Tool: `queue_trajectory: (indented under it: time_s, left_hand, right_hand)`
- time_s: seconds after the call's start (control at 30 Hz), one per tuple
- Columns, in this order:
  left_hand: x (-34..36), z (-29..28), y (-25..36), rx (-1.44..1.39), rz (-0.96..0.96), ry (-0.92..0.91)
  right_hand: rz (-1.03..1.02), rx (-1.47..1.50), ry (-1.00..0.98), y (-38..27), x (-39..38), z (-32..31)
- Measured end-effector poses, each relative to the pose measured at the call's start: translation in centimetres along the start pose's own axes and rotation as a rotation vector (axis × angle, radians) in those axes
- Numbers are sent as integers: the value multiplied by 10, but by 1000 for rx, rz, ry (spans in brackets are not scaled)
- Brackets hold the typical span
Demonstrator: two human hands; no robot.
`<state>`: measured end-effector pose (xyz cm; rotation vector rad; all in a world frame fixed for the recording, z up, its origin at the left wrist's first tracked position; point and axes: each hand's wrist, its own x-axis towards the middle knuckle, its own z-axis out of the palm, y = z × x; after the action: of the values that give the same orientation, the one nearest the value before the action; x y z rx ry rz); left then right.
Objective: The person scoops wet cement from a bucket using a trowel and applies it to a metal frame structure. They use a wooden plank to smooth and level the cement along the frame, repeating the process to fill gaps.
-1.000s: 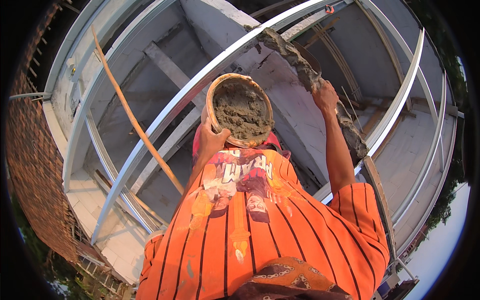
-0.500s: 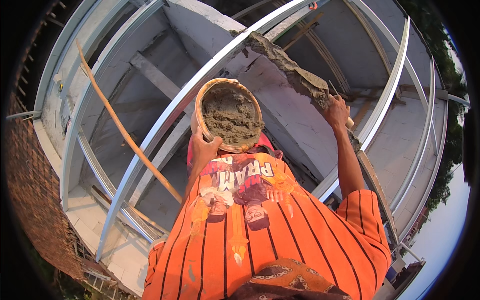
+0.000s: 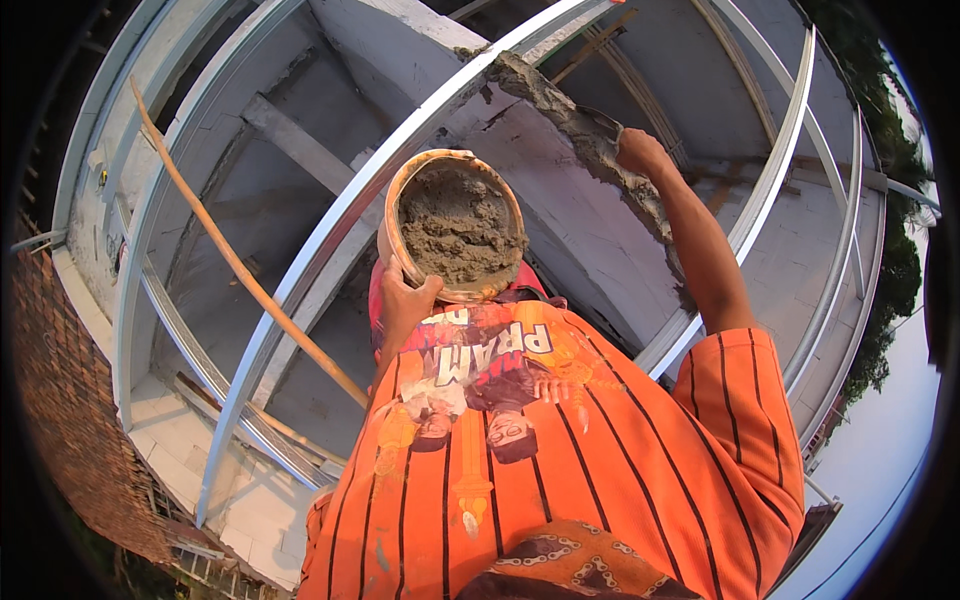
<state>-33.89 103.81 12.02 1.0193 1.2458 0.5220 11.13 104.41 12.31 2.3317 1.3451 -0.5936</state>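
Note:
My left hand grips the near left rim of a round bucket held tilted in front of my body. Grey wet mortar fills much of it. Out to the right, my right hand is closed around a trowel, whose blade shows only in part beyond the fingers and whose handle is hidden. The blade is at the rough strip of mortar along the top of a pale wall. Whether mortar lies on the blade, I cannot tell.
Curved-looking metal beams cross in front of me and on the right. A wooden pole slants at the left. Walled rooms drop away below, with a concrete crossbeam. Roof tiles lie far left.
My right hand has moved forward and slightly left along the wall top with the trowel, and the arm reaches farther out. The left hand still holds the bucket in nearly the same place.

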Motion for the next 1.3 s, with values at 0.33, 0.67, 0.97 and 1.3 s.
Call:
queue_trajectory:
  time_s: [0.33, 0.67, 0.97, 1.3]
  left_hand:
    - [9, 1, -2, -60, 106, -73]
    - [6, -6, -15, 56, 124, -40]
    - [2, -15, -8, 28, 5, 45]
    - [13, -13, 8, 25, -19, -117]
  right_hand:
    - [221, -159, -153, 76, -147, -14]
    - [6, 612, 266, -90, -44, 82]
    - [192, 690, 361, -28, -74, 172]
    - [645, 827, 608, 16, -242, 249]
